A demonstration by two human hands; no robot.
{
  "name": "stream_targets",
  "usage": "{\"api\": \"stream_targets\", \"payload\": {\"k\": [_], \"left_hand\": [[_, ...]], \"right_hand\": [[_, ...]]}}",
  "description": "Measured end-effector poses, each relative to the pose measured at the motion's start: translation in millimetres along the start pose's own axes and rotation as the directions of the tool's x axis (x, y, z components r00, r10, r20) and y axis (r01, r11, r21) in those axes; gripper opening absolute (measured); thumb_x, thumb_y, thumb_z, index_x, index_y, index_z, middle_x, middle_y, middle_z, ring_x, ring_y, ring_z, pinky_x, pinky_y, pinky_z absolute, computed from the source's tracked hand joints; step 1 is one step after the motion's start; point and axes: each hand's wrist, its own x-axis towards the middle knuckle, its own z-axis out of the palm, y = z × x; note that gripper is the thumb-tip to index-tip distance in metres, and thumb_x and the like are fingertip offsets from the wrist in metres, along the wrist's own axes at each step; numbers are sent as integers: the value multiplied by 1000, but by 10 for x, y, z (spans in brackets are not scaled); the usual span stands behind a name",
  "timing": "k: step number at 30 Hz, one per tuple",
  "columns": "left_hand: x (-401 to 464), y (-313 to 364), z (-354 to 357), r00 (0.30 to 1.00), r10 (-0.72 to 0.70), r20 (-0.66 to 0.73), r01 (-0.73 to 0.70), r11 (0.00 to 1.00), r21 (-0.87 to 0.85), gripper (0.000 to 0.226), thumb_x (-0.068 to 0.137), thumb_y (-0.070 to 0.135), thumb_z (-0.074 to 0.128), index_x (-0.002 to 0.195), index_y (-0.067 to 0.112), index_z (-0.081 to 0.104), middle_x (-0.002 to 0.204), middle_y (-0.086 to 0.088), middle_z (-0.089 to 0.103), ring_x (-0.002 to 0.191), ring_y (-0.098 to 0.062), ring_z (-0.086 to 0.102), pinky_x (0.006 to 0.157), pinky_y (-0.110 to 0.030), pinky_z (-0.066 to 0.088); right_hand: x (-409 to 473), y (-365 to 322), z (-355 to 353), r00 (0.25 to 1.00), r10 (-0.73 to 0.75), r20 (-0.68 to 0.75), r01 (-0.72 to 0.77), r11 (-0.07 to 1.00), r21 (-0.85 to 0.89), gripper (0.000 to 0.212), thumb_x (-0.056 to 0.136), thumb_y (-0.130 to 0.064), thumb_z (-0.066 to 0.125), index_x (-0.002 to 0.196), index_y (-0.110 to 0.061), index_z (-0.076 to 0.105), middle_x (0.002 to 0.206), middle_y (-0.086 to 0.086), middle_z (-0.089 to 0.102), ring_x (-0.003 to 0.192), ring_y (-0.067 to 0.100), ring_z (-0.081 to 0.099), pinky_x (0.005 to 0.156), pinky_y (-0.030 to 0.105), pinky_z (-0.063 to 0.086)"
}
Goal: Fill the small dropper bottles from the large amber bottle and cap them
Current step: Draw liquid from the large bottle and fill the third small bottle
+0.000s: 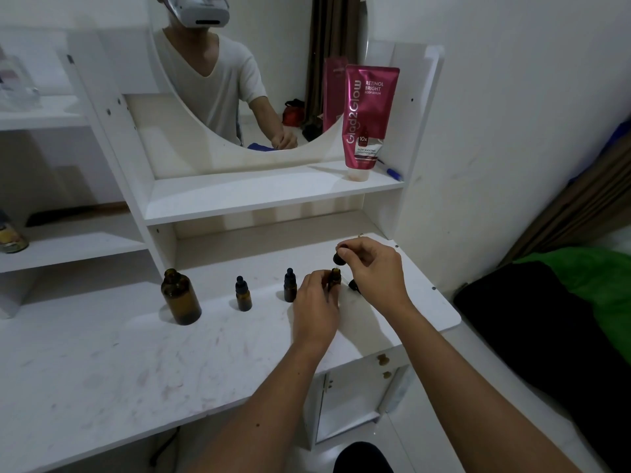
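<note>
Left hand (316, 298) grips an open small bottle (335, 278) on the desk (102, 353); right hand (370, 268), at its two o'clock, pinches the dropper cap (338, 257)

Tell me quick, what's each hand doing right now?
Left hand: holding the open small dropper bottle.
Right hand: pinching a dropper cap above it.
</note>
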Motion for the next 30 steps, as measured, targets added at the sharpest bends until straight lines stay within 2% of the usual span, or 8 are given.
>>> {"api": "stream_targets", "payload": {"k": [3, 8, 13, 17, 20, 23, 27, 30], "left_hand": [[3, -8, 2, 1000, -5, 11, 5, 1000, 7, 24, 102, 27, 60, 126, 24, 61, 120, 10, 64, 112, -8, 60, 98, -33, 53], [-87, 18, -67, 998, -15, 60, 12, 999, 45, 42, 101, 29, 62, 140, 18, 53, 137, 5, 57, 126, -13, 54, 103, -33, 49], [-251, -16, -241, 990, -28, 142, 30, 1000, -10, 52, 98, 28, 67, 145, 19, 47, 144, 7, 52, 128, -7, 51, 104, -19, 39], [-388, -76, -557, 972, -11, 235, 31, 996, -82, 48, 95, 33, 70, 139, 27, 52, 137, 13, 58, 120, -1, 56, 105, -23, 46], [-481, -171, -907, 963, -36, 268, 66, 992, -105, 46, 94, 37, 71, 136, 29, 56, 129, 17, 62, 110, 4, 62, 90, -8, 48], [-590, -306, -1312, 974, -26, 224, 53, 992, -115, 39, 93, 34, 73, 130, 28, 62, 119, 18, 66, 101, 10, 64, 82, -3, 48], [-681, -527, -1846, 998, -30, 46, 34, 995, -93, 26, 92, 26, 75, 117, 24, 70, 102, 17, 71, 95, 4, 67, 85, -17, 57], [-657, -690, -2142, 992, -53, -118, 51, 998, -24, 20, 89, 28, 77, 109, 26, 71, 97, 17, 70, 88, 0, 67, 81, -22, 59]], "right_hand": [[-41, -27, -28, 1000, -28, -3, 28, 1000, 10, 13, 98, -12, 70, 108, -12, 79, 91, -3, 81, 89, 5, 77, 87, 29, 62], [-59, -150, -133, 996, -43, -76, 47, 998, 44, 16, 99, -14, 70, 113, -15, 78, 95, -3, 81, 95, 8, 78, 95, 32, 60], [-124, -347, -215, 986, -106, -127, 111, 993, 32, 16, 98, -13, 71, 112, -14, 78, 97, -4, 81, 95, 8, 78, 94, 29, 61], [-165, -530, -168, 983, -133, -126, 137, 990, 26, 17, 98, -15, 72, 114, -14, 78, 100, -3, 80, 97, 9, 77, 95, 29, 61], [-244, -693, -5, 989, -122, -85, 129, 988, 79, 18, 99, -16, 71, 116, -14, 77, 101, -4, 81, 94, 10, 78, 85, 26, 63], [-348, -871, 276, 992, -124, -31, 128, 982, 142, 19, 99, -16, 72, 117, -13, 77, 102, -4, 81, 95, 6, 77, 78, 20, 61], [-465, -1090, 766, 986, -162, 52, 148, 967, 207, 19, 99, -15, 72, 117, -11, 76, 102, -2, 80, 88, 0, 76, 81, 15, 58], [-494, -1223, 1092, 978, -190, 87, 163, 953, 255, 20, 99, -16, 72, 117, -11, 77, 106, -1, 80, 97, 6, 76, 92, 25, 61]]}}
